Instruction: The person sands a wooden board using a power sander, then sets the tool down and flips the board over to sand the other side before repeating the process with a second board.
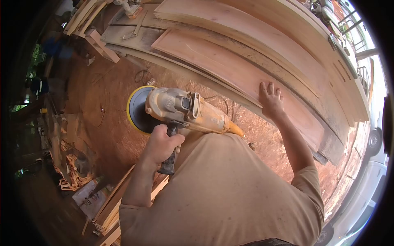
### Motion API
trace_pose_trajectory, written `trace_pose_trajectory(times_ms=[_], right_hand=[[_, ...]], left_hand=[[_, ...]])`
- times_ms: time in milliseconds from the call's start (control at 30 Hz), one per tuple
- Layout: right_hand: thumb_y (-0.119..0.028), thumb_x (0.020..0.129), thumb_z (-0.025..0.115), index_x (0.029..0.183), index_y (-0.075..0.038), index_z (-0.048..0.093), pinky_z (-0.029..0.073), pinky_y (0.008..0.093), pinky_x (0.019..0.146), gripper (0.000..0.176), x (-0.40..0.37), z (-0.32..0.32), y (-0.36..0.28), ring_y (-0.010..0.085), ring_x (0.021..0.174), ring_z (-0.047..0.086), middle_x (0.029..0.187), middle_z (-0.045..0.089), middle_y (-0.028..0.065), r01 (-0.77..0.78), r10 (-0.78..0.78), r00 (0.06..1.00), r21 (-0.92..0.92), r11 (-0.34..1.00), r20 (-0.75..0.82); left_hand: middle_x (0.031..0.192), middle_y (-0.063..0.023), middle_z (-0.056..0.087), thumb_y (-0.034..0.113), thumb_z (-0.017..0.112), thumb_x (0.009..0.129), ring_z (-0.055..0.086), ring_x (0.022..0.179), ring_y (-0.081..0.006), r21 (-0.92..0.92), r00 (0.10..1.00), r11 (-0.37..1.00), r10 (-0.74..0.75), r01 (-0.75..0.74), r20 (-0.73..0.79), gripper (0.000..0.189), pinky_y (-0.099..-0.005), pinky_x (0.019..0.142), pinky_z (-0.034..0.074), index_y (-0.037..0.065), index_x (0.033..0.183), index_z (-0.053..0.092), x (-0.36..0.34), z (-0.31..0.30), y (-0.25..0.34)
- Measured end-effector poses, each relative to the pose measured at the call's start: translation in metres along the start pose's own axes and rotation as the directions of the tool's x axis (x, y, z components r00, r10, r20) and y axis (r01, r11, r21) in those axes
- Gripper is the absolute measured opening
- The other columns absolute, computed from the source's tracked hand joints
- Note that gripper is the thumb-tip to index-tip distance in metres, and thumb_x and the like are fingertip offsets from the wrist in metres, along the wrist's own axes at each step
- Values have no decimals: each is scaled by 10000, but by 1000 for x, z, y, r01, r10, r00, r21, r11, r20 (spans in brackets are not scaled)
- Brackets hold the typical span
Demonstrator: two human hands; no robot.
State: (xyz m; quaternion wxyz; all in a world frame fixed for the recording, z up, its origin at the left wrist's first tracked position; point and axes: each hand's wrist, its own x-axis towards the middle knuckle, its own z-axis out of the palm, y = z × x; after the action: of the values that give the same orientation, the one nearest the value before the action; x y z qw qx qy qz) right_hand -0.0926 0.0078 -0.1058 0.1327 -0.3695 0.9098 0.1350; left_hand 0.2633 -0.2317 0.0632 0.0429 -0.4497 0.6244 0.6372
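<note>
My left hand (pixel 163 144) is wrapped round the black side handle (pixel 168 163) of a dusty yellow power sander (pixel 176 104). The sander's round disc (pixel 141 110), dark with a yellow rim, faces left, and its body lies across the front of my shirt, with the rear end pointing right. My right hand (pixel 271 98) lies with its fingers spread on a long wooden board (pixel 230 69) on the workbench.
More long boards (pixel 262 41) are stacked behind. A cordless tool (pixel 130 8) and a small metal object (pixel 133 33) are at the bench's far left. Wood strips (pixel 113 201) lie lower left. A cord (pixel 143 76) is on the dirt floor. A vehicle (pixel 361 197) stands at right.
</note>
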Motion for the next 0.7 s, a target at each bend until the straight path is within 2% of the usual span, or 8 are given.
trace_pose_trajectory(times_ms=[67,100,167,200,300,467,533,700], right_hand=[[-81,878,705,1602,-148,424,494,557,1091,780,15,3,36,494,1351,543,1572,488,245,206,-159,965,224,953,-211],[-81,878,705,1602,-148,424,494,557,1091,780,15,-17,43,494,1351,543,1572,488,245,210,-164,964,219,953,-211],[-158,877,734,1303,-122,681,544,479,974,432,12,-74,62,396,1156,669,1251,719,181,6,85,981,464,886,-175],[-158,877,734,1303,-122,681,544,479,974,432,18,-78,65,396,1156,669,1251,719,181,9,83,980,456,890,-182],[-260,863,774,1045,-93,708,540,504,853,255,32,-85,79,373,1017,702,1004,745,160,-19,166,915,371,928,-369],[-301,819,807,867,-42,642,498,498,720,310,17,-80,96,392,790,665,814,674,195,23,112,953,436,900,-281],[-277,787,822,791,-21,596,448,436,636,341,13,-78,101,291,656,572,696,579,147,25,79,980,515,857,-180],[-221,775,824,732,-31,549,363,364,584,337,43,-56,137,167,626,449,651,458,42,109,-74,994,660,743,-81]], left_hand=[[776,-88,676,89,738,850,650,633,-124,-36,1000,999,-2,1,-30,206,-288,539,517,-62,929,622,-3,6,1],[786,-92,675,87,741,848,653,635,-130,-60,999,998,-4,1,-54,215,-292,537,520,-62,936,613,-4,7,2],[780,-89,670,89,740,847,652,635,-132,-80,999,997,-14,10,-52,218,-295,535,521,-62,936,610,-2,10,-2],[773,-86,665,90,740,847,651,634,-135,-95,999,995,-25,21,-48,221,-299,533,522,-62,935,607,-1,9,-5],[768,-81,654,92,728,836,650,630,-138,-98,999,995,-17,13,-43,220,-310,531,518,-59,926,597,8,7,-19],[731,-59,634,74,702,822,629,600,-121,-82,998,997,-2,-3,-57,152,-306,521,506,-10,844,577,4,6,-17],[712,-40,624,53,697,825,611,574,-110,-78,999,997,1,-5,-50,129,-291,510,496,26,816,572,8,6,-19],[700,-36,615,56,697,828,606,578,-102,-38,996,999,-1,-2,-88,130,-289,506,489,29,810,571,11,8,-18]])
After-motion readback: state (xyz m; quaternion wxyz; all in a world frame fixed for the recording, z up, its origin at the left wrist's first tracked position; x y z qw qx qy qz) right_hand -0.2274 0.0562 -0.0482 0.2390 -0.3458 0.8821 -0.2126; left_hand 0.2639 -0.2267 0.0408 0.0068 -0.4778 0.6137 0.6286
